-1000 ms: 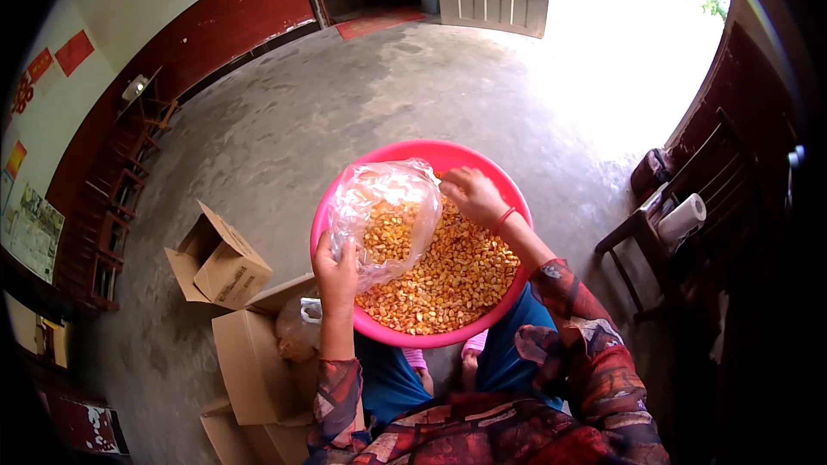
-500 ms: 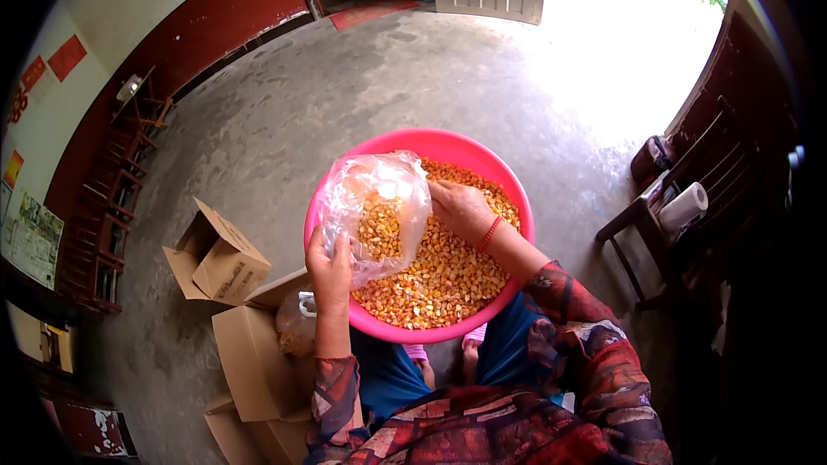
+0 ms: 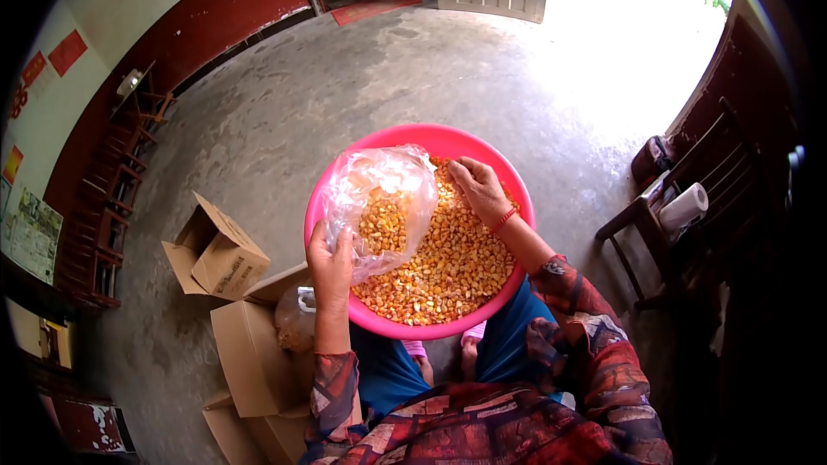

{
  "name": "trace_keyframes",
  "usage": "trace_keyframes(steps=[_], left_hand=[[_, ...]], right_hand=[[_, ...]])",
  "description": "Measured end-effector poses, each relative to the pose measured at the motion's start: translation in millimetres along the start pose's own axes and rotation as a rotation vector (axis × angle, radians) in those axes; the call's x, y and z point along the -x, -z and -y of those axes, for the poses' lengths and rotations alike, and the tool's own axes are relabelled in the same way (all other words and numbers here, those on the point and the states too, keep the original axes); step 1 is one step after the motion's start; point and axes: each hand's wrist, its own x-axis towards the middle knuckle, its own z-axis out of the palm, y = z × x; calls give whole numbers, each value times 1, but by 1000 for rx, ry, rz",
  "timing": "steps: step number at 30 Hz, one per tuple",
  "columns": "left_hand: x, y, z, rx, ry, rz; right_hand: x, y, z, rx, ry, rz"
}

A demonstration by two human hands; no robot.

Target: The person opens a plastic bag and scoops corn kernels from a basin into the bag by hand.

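A pink basin [image 3: 527,207] filled with loose corn kernels [image 3: 457,280] rests over my lap. My left hand [image 3: 331,260] grips the near left edge of a clear plastic bag [image 3: 345,185], thumb on top. The bag lies spread over the left part of the basin, its mouth gaping, with kernels showing in or through it. My right hand [image 3: 482,192], a red bracelet on its wrist, is over the kernels just right of the bag. Its fingers are curled together, and whatever they hold is hidden.
Open cardboard boxes [image 3: 250,353] stand on the floor at my left, with a tied plastic bag [image 3: 295,323] among them. A wooden chair [image 3: 642,224] bearing a white paper roll [image 3: 685,207] is on the right. More chairs [image 3: 108,241] line the left wall.
My right hand has come away from the bag's edge and shifted right and slightly up over the kernels. My left hand keeps hold of the bag.
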Motion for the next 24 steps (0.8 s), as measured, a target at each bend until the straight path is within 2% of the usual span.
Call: trace_keyframes(steps=[5, 11, 13, 14, 16, 20, 21, 24], left_hand=[[0, -1, -3, -5, -25, 0], [0, -6, -11, 30, -73, 4], [1, -3, -10, 37, -6, -5], [1, -1, -10, 44, 62, -13], [0, -1, -5, 59, 49, -27], [0, -1, -2, 91, 22, -49], [0, -4, -3, 81, -38, -70], [-1, 0, 2, 13, -24, -81]], right_hand=[[2, -5, 2, -61, 66, -40], [-2, -4, -5, 26, 131, 6], [2, -4, 3, -75, -24, 5], [2, -3, 4, -74, -23, 7], [0, 0, 7, -289, -159, -29], [-7, 1, 23, -554, -102, -35], [-5, -5, 35, -584, -60, 12], [2, -39, 69, -601, 9, 87]])
